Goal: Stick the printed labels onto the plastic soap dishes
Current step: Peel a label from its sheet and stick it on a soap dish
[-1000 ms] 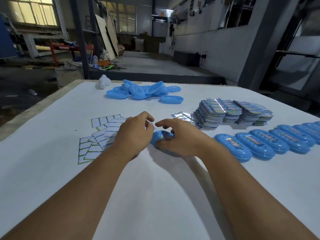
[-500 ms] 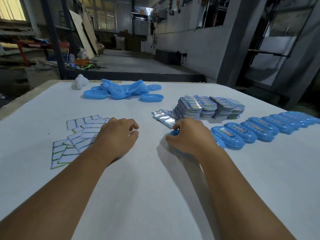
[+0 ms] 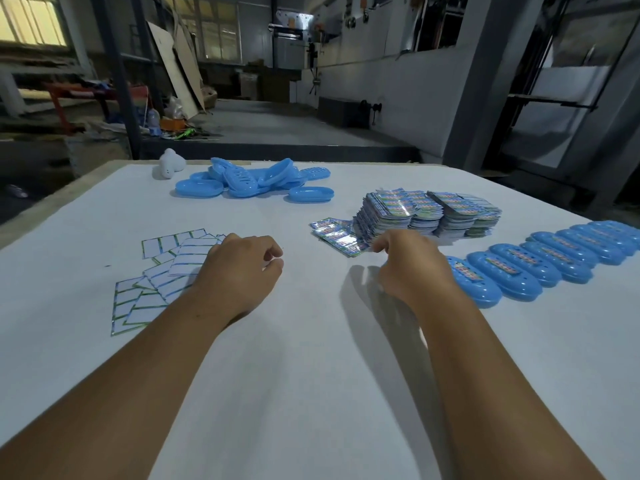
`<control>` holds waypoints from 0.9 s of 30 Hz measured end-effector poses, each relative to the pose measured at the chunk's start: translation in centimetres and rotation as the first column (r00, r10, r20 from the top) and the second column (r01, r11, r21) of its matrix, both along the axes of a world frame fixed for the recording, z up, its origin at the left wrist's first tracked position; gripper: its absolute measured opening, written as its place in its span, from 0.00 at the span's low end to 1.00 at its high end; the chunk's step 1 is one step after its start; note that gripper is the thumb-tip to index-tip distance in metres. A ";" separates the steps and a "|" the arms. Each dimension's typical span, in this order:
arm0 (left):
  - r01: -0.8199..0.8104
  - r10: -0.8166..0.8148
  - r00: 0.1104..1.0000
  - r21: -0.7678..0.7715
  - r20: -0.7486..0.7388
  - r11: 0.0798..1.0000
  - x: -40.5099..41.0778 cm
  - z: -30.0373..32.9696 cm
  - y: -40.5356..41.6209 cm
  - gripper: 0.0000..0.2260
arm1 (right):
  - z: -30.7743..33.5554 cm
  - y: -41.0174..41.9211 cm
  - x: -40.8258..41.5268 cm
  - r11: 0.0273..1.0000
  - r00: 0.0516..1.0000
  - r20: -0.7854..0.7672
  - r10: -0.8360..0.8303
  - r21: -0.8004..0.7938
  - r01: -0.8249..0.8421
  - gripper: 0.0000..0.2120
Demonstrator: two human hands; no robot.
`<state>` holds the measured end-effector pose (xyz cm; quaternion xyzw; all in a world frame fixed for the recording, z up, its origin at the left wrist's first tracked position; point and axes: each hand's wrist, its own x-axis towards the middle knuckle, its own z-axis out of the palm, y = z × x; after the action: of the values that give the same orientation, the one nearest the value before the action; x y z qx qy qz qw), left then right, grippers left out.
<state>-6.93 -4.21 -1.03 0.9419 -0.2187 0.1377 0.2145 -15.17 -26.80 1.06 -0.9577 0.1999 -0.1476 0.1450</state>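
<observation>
Your left hand [image 3: 242,271] rests on table [image 3: 277,375], fingers loosely curled, holding nothing, over used backing sheets [image 3: 156,282]. Your right hand [image 3: 412,268] beside loose label sheets [image 3: 337,235]; cannot tell if fingers grip anything. Label stacks [image 3: 426,213] behind. Labelled soap dishes [image 3: 540,268] in row at right. Unlabelled dishes [image 3: 249,180] piled far side.

Right hand's [image 3: 412,268] fingertips perhaps blurred

Both forearms are bare to the frame edge, and the hands [image 3: 412,268] wear no gloves.
</observation>
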 end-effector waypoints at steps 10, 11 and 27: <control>-0.016 0.015 1.000 -0.034 -0.020 0.999 -0.3 0.1 0.1 0.11 | -0.1 5.0 3.4 0.952 0.942 0.144 0.305 -0.067 -0.298 0.15; -0.031 0.030 0.999 -0.049 -0.023 0.998 -0.4 0.1 0.1 0.11 | -0.1 5.7 4.0 0.940 0.930 0.140 0.340 -0.089 -0.330 0.15; -0.222 0.222 0.975 -0.072 -0.007 0.972 15.4 3.5 -3.9 0.15 | -2.7 8.0 6.9 0.865 0.828 0.386 0.407 0.129 -0.485 0.12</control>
<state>8.52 -8.09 2.50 0.9520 -0.1070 0.1693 0.2315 -8.30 -18.79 -1.65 -0.9143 -0.0439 -0.2520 0.3140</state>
